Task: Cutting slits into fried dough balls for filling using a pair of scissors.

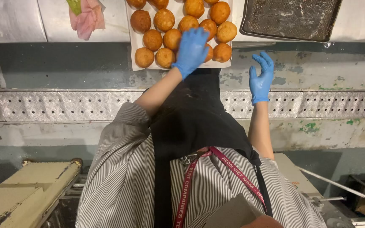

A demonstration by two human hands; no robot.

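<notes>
Fried dough balls (172, 39) on white paper (134, 41), top centre of the desk (85, 71). Left hand (190, 50) lies flat over the front row, fingers spread, holding nothing. Right hand (261, 79) hovers open, empty. Balls look light, crusty, crushable: cup from the sides.

The left hand (191, 50) hides one fried ball (208, 53); the top edge crops the paper sheet (134, 46).

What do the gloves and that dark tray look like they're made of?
The gloves, left hand and right hand, look like thin blue nitrile or latex: matte, tight on the fingers. The tray looks like dark metal with a raised rim, its surface crusted with residue.
</notes>
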